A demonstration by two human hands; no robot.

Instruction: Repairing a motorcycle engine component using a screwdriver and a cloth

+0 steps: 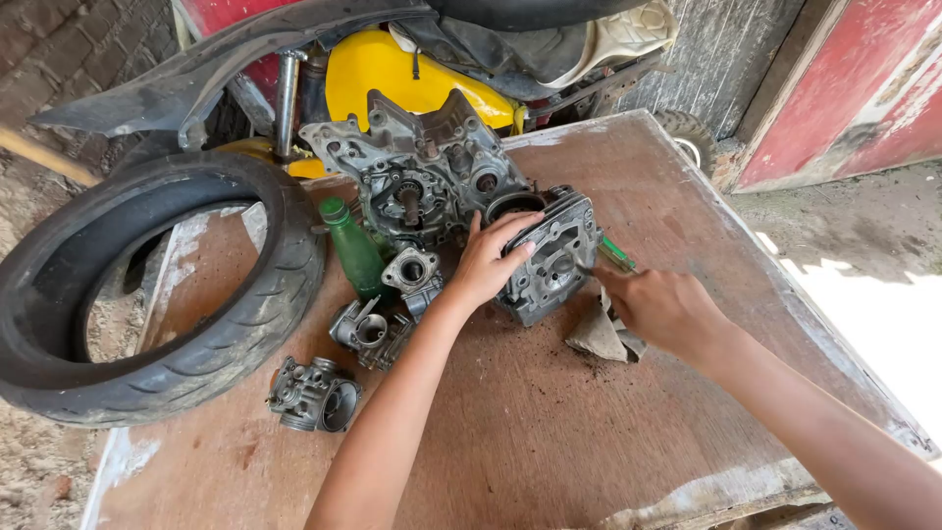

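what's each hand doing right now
Left hand: open, fingers spread on the cylinder head.
Right hand: closed around a green-handled tool, tip at the cylinder head.

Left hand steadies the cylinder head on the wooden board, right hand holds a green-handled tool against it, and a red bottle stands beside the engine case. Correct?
Not quite: in the head view the bottle is green, not red. The rest holds: left hand on cylinder head, right hand with green-handled tool.
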